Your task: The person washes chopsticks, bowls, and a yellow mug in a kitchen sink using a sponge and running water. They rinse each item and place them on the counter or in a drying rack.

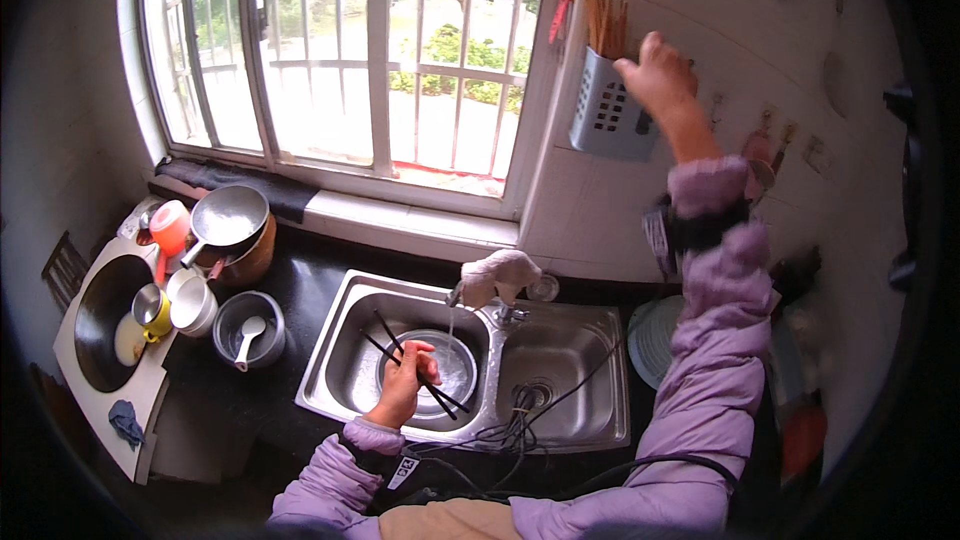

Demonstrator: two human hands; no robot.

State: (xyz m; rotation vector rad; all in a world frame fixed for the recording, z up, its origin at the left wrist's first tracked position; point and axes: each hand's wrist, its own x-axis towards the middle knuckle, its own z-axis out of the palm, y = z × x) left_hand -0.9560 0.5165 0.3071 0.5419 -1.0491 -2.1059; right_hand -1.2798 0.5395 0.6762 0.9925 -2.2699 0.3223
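Note:
Two black chopsticks point(385, 347) are crossed in my left hand point(403, 384), above a round metal basin point(459, 405) in the left bowl of the stainless steel sink point(330, 379). Water point(451, 326) runs from a cloth-wrapped tap point(499, 275) into that basin. My right hand point(661, 77) is raised at the rim of a grey perforated utensil holder point(600, 116) on the wall. Light wooden chopsticks point(606, 21) stand in the holder, left of that hand. Its fingertips are hard to make out, so whether it grips anything does not show.
Coiled black cable point(525, 420) lies across the sink's right bowl and front edge. A pot with a white spoon point(251, 334), stacked white bowls point(193, 305), a yellow mug point(151, 311) and a saucepan point(229, 216) crowd the left. Right of the sink is a round ridged item point(654, 341).

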